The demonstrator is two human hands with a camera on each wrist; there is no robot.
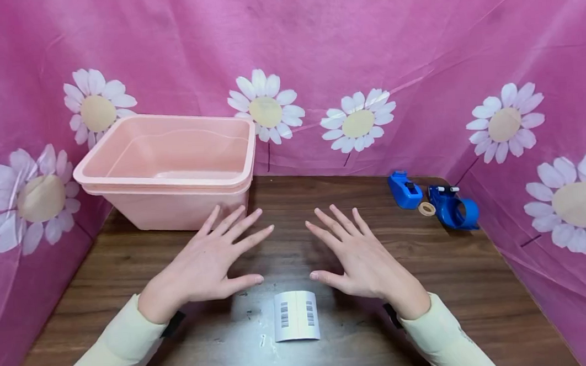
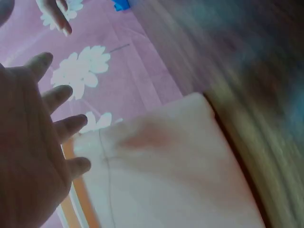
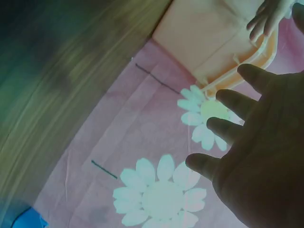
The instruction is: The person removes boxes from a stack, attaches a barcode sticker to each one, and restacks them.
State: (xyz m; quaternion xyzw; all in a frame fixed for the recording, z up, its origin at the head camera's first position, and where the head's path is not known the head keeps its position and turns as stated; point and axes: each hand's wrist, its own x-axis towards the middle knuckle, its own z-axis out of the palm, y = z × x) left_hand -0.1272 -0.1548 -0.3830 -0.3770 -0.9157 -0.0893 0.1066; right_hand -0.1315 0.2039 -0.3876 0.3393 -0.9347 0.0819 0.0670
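Both hands are held out over the table with fingers spread and palms down, holding nothing. My left hand (image 1: 205, 262) is in front of the pink plastic bins (image 1: 175, 206), its fingertips overlapping their front wall in the head view. Across from it, my right hand (image 1: 361, 257) points its fingers inward and forward. Between and nearer than the two hands lies a slightly curved white sheet of barcode labels (image 1: 296, 315) on the wooden table. In the left wrist view, the bin wall (image 2: 180, 180) fills the space beyond the spread fingers (image 2: 71, 127).
At the back right of the table (image 1: 296, 249) stand a small blue tape dispenser (image 1: 405, 190) and a larger blue tape dispenser (image 1: 453, 208). A tan tape roll (image 1: 426, 209) lies between them. A pink flowered cloth (image 1: 305, 38) hangs around the table's back and sides.
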